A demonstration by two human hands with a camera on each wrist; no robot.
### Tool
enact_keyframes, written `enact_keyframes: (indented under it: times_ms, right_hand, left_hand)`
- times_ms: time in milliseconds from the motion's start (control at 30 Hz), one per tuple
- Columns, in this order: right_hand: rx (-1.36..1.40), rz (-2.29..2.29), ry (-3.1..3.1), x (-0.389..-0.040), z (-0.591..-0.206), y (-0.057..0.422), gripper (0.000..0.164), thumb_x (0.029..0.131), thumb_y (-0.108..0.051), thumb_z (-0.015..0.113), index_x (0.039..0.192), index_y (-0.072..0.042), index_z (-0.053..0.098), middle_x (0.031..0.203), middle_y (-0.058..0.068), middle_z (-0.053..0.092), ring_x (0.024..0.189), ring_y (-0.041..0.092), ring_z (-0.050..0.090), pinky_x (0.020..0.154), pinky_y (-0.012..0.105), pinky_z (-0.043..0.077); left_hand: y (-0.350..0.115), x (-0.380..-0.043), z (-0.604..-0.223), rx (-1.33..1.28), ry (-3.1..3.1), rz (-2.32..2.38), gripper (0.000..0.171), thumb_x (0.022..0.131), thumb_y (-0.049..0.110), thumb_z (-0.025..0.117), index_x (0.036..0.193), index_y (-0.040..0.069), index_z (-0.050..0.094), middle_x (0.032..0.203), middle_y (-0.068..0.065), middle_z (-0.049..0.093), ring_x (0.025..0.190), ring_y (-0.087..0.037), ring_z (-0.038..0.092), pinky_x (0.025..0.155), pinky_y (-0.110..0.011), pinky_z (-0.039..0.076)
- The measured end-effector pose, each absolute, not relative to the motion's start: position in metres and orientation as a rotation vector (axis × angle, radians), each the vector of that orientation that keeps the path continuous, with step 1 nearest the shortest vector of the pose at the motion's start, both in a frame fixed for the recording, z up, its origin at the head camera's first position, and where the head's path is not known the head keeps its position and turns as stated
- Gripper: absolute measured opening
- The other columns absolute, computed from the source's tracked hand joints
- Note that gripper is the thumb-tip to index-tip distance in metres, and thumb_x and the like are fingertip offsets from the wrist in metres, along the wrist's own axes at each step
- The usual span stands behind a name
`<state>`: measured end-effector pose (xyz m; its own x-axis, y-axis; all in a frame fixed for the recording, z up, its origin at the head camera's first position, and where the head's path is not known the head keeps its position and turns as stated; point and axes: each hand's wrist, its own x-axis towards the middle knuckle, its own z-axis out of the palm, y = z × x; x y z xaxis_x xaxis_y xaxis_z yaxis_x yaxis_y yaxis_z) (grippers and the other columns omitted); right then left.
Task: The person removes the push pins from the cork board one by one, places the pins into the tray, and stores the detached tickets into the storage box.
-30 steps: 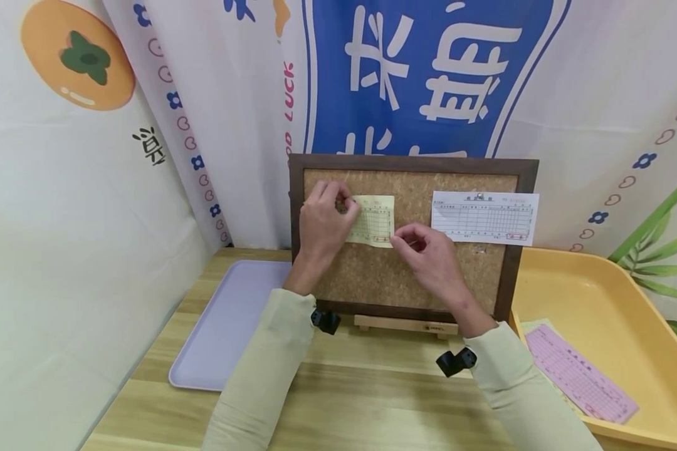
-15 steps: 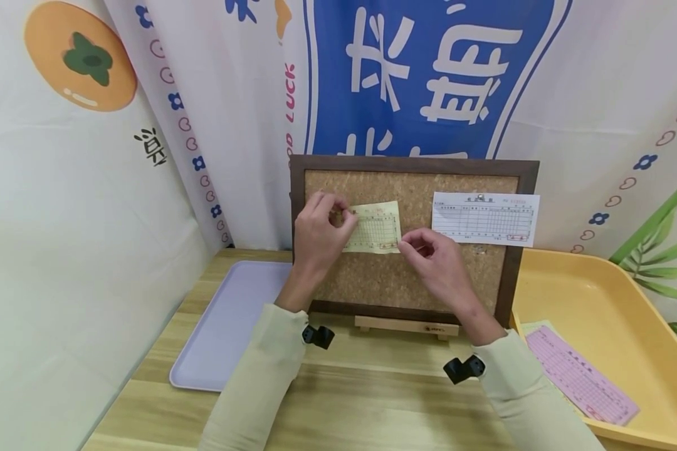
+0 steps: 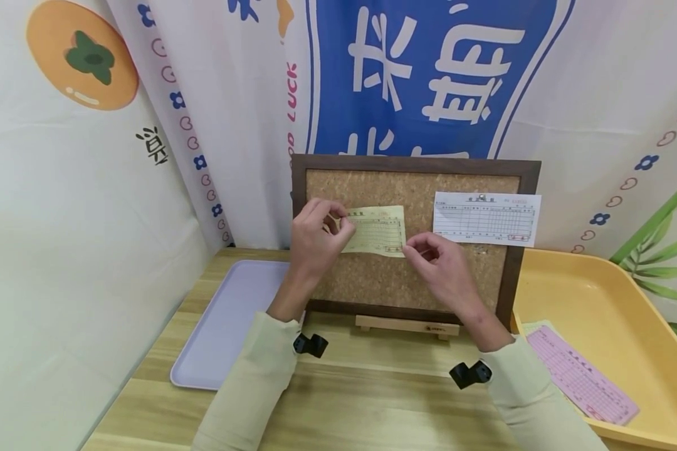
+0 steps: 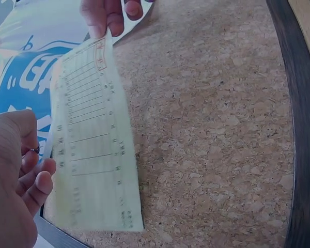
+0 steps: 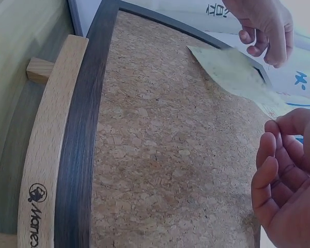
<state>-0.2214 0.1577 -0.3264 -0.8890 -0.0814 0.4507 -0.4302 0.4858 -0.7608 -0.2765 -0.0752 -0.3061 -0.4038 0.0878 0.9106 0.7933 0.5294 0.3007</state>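
Observation:
A pale yellow receipt slip (image 3: 375, 230) with a printed grid is held in front of the framed corkboard (image 3: 372, 285). My right hand (image 3: 442, 269) pinches its lower right corner between thumb and forefinger. At the slip's upper left, my left hand (image 3: 318, 241) has its fingers curled, pinching a small dark pushpin (image 4: 36, 150), mostly hidden by the fingertips. In the right wrist view the slip (image 5: 232, 75) bows, its far edge near the cork. On the board's right side, a white receipt slip (image 3: 479, 220) hangs from a silvery pushpin (image 3: 482, 197).
The corkboard stands on a small wooden easel (image 3: 406, 326) upon the wood-grain table (image 3: 372, 401). A lilac tray (image 3: 225, 332) lies left. On the right, a yellow tray (image 3: 592, 294) holds a pink slip (image 3: 583, 376) over another paper. Printed curtains (image 3: 248, 125) hang behind.
The yellow slip has shifted slightly right and down across the board, and its tilt has varied. My left hand has moved down and a little left; the right hand has gone right and down.

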Motion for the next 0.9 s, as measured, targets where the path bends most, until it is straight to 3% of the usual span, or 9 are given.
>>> enact_keyframes:
  times_ms: [467,900]
  right_hand:
    - [0.469,1.233,-2.407,-0.211,-0.324,0.176,0.014,0.101,-0.018,0.067,0.104,-0.005,0.071,0.092,0.009,0.069,0.080,0.020,0.061,0.066,0.026,0.049]
    - [0.500,1.027,-2.409,-0.184,-0.326,0.196,0.008,0.100,-0.015,0.068,0.102,-0.008,0.072,0.090,0.000,0.070,0.075,0.014,0.064,0.067,0.024,0.053]
  left_hand:
    - [-0.088,-0.268,-0.312,-0.742,-1.871,-0.986,0.008,0.082,-0.006,0.064,0.085,0.000,0.068,0.084,-0.012,0.063,0.064,-0.021,0.061,0.056,-0.030,0.052]
    - [-0.109,-0.255,-0.327,-0.682,-1.985,-0.905,0.009,0.080,-0.005,0.064,0.084,0.002,0.067,0.080,-0.010,0.060,0.065,-0.019,0.058,0.057,-0.031,0.050]
